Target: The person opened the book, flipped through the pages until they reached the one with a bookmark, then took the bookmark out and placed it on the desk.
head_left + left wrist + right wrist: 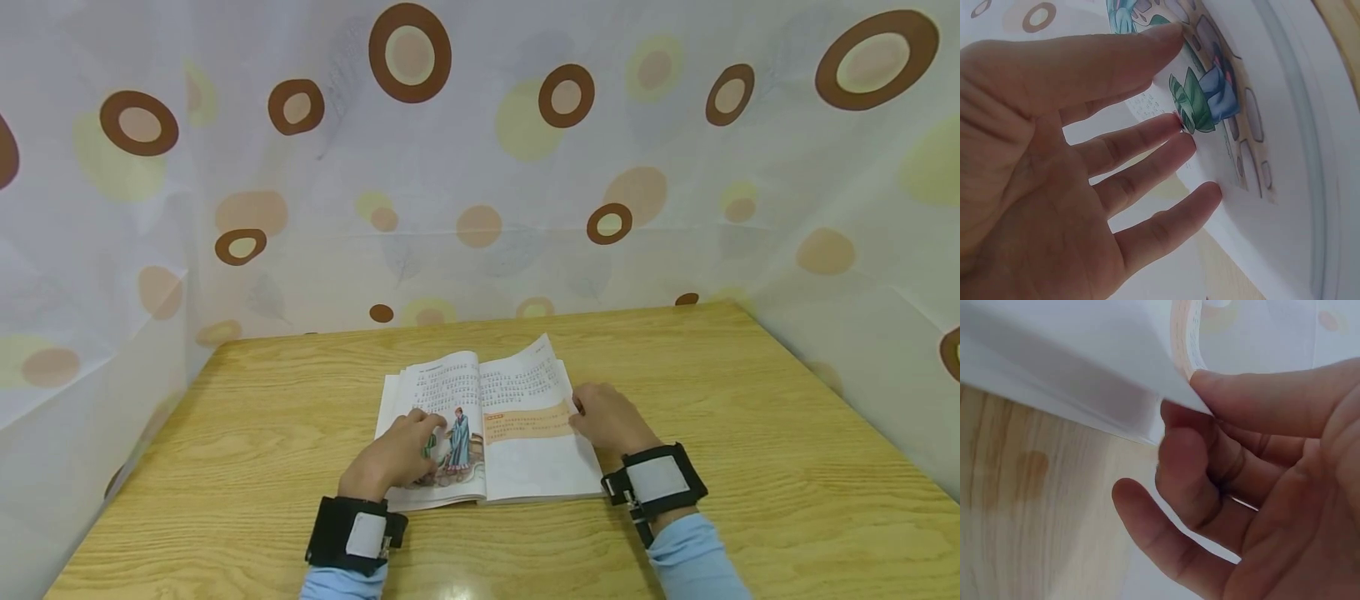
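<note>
An open book lies on the wooden table, with printed text on both pages and a picture of a robed figure on the left one. My left hand rests on the left page with its fingers spread; in the left wrist view its fingertips touch the paper beside the drawn green leaves. At the right edge, my right hand pinches a page between thumb and fingers. That page is lifted and bowed, its upper corner standing up from the pages beneath.
The wooden table extends around the book on all sides. Behind it and at both sides hangs a white sheet with brown, yellow and orange circles. Each wrist wears a black strap over a light blue sleeve.
</note>
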`<state>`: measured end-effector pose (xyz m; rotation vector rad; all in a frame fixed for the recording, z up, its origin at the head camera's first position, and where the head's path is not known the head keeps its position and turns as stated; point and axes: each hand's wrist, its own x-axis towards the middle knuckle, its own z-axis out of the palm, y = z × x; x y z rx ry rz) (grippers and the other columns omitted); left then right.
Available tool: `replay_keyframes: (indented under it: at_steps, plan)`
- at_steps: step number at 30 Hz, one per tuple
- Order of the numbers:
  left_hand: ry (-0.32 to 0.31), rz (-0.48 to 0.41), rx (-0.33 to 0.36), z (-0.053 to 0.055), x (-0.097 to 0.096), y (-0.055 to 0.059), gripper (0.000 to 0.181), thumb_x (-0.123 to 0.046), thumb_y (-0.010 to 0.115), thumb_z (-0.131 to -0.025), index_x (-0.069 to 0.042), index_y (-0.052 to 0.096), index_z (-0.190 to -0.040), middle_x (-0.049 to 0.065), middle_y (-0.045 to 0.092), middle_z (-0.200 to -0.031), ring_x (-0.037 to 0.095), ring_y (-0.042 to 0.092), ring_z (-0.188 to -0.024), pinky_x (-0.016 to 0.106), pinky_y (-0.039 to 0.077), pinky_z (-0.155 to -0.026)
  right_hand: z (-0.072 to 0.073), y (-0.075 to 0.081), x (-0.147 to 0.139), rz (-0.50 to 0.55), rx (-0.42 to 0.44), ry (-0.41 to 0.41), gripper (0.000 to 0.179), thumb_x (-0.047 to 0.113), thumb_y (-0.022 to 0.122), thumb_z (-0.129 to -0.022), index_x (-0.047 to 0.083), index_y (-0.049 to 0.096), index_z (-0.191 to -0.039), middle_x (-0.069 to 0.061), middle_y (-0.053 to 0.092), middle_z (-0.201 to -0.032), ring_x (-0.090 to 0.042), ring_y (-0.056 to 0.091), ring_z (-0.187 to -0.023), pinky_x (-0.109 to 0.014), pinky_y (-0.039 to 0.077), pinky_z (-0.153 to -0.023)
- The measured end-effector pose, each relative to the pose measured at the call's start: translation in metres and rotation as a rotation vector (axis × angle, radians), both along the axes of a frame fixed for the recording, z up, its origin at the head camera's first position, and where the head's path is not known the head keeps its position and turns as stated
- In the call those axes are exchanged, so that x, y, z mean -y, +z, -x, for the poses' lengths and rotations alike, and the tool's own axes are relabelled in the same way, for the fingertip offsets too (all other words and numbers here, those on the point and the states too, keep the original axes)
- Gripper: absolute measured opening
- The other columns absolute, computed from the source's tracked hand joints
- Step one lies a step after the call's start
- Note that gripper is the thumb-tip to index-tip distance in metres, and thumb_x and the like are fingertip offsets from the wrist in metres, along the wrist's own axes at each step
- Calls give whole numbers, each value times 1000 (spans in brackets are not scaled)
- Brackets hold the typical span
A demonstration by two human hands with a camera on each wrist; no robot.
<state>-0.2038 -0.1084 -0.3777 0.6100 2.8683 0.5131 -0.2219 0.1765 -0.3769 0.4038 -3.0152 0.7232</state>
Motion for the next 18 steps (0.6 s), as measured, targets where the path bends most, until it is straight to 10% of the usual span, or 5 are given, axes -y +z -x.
replay_keyframes:
  at_steps: [9, 13, 18]
  plan:
    - [-2, 4, -2, 1, -1, 0, 49, -9, 69, -75, -9, 52, -121, 14, 48, -120, 29, 44, -105, 44, 45, -84, -8, 18, 7, 361, 226, 357, 42, 30, 28, -100, 6, 44, -131, -13, 57, -106, -22, 55, -87, -48, 46, -78]
    - [-10, -23, -23, 0, 0, -1, 53, -7, 70, -74, -8, 50, -123, 15, 49, -120, 30, 45, -104, 45, 45, -84, -12, 17, 31, 305, 307, 504, 39, 29, 30, -100, 16, 40, -136, -15, 56, -114, -22, 55, -87, -41, 46, -77]
    - [-46, -259, 15, -4, 2, 0, 47, 0, 66, -76, -11, 54, -120, 9, 54, -111, 21, 50, -87, 36, 48, -66, -15, 6, 54, 128, 207, 637, 38, 13, 50, -91, 15, 50, -129, -18, 54, -119, -20, 52, -84, -34, 43, -74]
